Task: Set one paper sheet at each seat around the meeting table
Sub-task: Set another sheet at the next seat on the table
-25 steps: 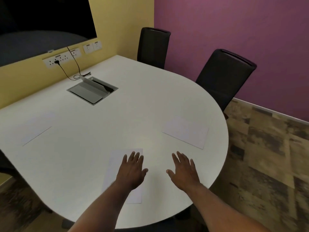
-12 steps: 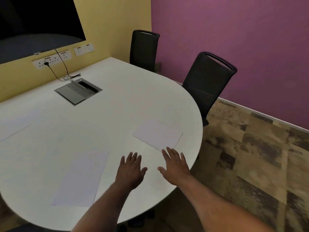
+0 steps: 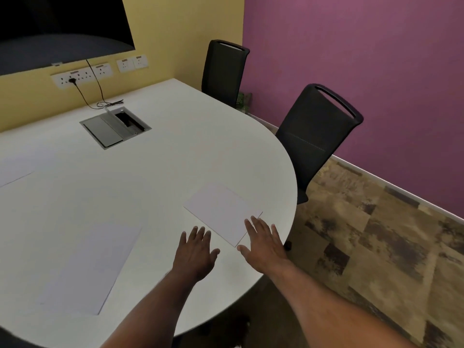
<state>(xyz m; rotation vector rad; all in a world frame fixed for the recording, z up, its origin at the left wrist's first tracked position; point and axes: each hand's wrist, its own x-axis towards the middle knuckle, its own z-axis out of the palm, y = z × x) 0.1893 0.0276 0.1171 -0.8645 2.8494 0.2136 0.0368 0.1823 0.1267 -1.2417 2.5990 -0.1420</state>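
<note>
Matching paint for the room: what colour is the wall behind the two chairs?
The wall is purple-magenta, seen in the head view.

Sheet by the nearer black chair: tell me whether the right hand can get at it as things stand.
Probably yes. The right hand is spread open with its fingertips already at the near corner of that sheet, and nothing lies between them on the table. The left hand is beside it, not blocking.

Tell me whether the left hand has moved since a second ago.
Yes. The left hand shifted right, off the near paper sheet it covered, toward the far paper sheet by the black chair.
</note>
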